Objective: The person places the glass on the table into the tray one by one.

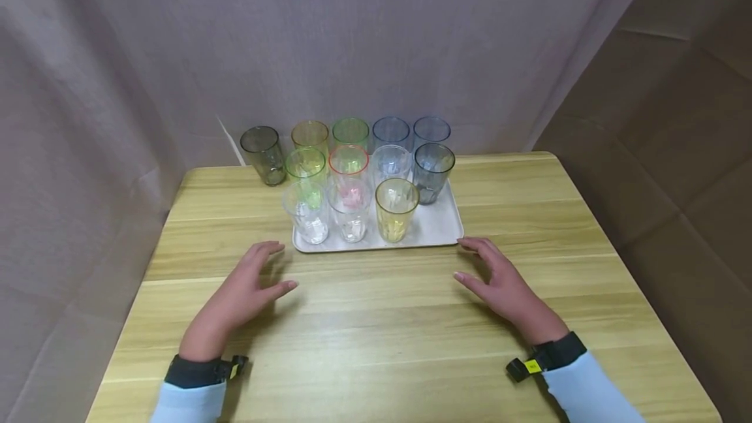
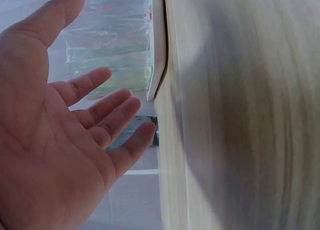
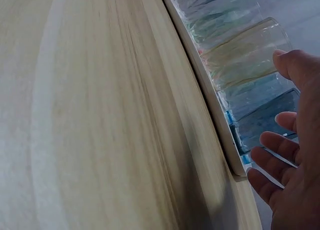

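A white tray (image 1: 431,238) near the back of the table carries several tumblers in rows: clear, tinted and coloured-rimmed ones, among them a yellow tumbler (image 1: 396,211) at the front and a dark grey tumbler (image 1: 433,173) at the right. Off the tray, at its back left, stands another smoky dark tumbler (image 1: 264,155). My left hand (image 1: 243,289) holds nothing; its fingers are spread and slightly bent, just left of the tray's front left corner. My right hand (image 1: 502,282) is likewise empty, fingertips close to the front right corner; whether they touch it I cannot tell.
The wooden table (image 1: 364,351) has a pale striped top. A grey curtain (image 1: 352,38) hangs directly behind the tumblers and along the left side. Brown sheeting (image 1: 675,181) runs beside the right edge.
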